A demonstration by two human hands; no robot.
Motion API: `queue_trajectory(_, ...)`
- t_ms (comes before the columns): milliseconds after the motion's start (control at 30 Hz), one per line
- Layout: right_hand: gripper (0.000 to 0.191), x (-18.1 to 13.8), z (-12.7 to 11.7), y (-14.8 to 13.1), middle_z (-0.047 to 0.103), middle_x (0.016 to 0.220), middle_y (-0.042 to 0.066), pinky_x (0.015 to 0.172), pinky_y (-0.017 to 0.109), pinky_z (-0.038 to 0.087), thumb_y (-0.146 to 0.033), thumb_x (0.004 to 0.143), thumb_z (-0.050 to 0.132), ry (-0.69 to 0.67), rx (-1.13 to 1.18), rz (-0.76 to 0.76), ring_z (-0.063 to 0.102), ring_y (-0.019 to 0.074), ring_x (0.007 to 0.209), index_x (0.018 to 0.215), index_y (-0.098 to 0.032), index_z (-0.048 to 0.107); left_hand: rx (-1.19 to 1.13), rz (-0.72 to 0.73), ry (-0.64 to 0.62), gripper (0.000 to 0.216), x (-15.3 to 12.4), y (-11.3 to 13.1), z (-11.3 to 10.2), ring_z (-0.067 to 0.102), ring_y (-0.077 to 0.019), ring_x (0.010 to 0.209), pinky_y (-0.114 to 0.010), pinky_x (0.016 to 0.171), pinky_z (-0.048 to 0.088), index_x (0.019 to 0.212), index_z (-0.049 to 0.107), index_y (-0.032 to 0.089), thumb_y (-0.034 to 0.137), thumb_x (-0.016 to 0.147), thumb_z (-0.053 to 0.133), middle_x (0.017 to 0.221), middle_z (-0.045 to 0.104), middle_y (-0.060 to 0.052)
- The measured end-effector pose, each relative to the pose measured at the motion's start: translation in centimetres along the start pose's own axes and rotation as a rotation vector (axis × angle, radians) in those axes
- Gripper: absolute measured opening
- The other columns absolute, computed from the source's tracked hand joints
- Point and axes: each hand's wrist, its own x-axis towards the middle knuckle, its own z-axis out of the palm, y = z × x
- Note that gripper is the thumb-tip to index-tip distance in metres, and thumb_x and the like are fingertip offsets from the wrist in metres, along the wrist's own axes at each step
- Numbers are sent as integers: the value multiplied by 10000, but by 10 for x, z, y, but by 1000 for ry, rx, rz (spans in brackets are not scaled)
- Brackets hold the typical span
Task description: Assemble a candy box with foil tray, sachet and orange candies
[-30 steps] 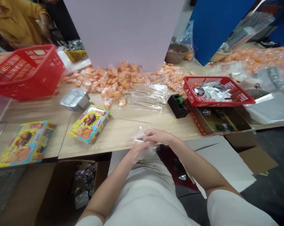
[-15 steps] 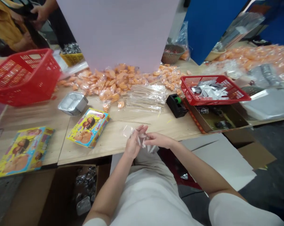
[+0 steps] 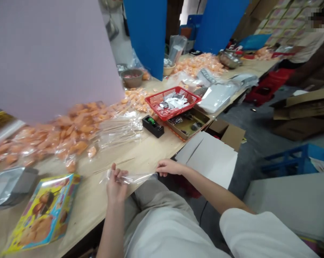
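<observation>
A clear plastic bag (image 3: 139, 178) is stretched between my two hands at the table's front edge. My left hand (image 3: 117, 183) has its fingers curled on the bag's left end. With closed fingertips my right hand (image 3: 167, 167) pinches the right end. Whether anything lies inside the bag cannot be made out. Just beyond my left hand, thin wooden sticks (image 3: 115, 165) lie on the table. A bundle of bagged sticks (image 3: 120, 130) is farther back, beside a black tape dispenser (image 3: 153, 126) with green tape.
Bagged orange pieces (image 3: 62, 134) are heaped along the divider (image 3: 51, 53). On the left are a colourful printed box (image 3: 45, 211) and foil trays (image 3: 10, 186). At right, a red basket (image 3: 165, 115) of silvery packets sits above a shallow tray (image 3: 187, 134). Another person (image 3: 309, 46) is at far right.
The view has swung to the right. My hands, close together on the crumpled plastic before, have moved apart, and the bag is now drawn out between them.
</observation>
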Motion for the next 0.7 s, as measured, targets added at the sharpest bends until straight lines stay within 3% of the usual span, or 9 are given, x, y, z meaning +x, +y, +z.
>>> queue_trajectory(133, 329, -54, -87, 3, 651, 648, 5, 537, 213, 468, -461, 750, 746, 294, 1, -69, 578, 95, 557, 797, -149, 651, 20, -83, 3, 113, 5, -12, 6, 394, -15, 419, -154, 527, 446, 990, 632, 165, 94, 918, 580, 559, 414, 108)
queue_trajectory(300, 262, -114, -208, 20, 626, 630, -9, 510, 192, 486, -396, 732, 754, 1075, 308, -147, 543, 75, 514, 799, -157, 670, 170, -165, 9, 133, 12, -45, 17, 346, -8, 390, -160, 443, 388, 986, 648, 143, 170, 861, 681, 555, 382, 115)
queue_trajectory(367, 198, -124, -246, 31, 616, 619, -12, 489, 183, 484, -341, 740, 735, 1257, 402, -121, 530, 68, 491, 779, -163, 656, 232, -173, 9, 227, 16, -58, 25, 326, -4, 388, -161, 437, 387, 990, 655, 142, 205, 795, 754, 555, 376, 121)
queue_trajectory(533, 129, -118, -306, 45, 602, 594, -11, 470, 197, 491, -289, 767, 678, 1373, 426, -103, 518, 78, 465, 747, -179, 614, 308, -171, 3, 407, 23, -81, 44, 307, -1, 399, -163, 438, 394, 985, 665, 153, 268, 651, 867, 558, 372, 127)
queue_trajectory(700, 89, -97, -349, 29, 611, 685, -2, 554, 246, 509, -268, 823, 574, 1529, 365, -163, 544, 109, 547, 800, -186, 600, 344, -197, 35, 442, 20, -92, 49, 287, 3, 408, -151, 423, 355, 988, 662, 171, 286, 624, 884, 570, 358, 125)
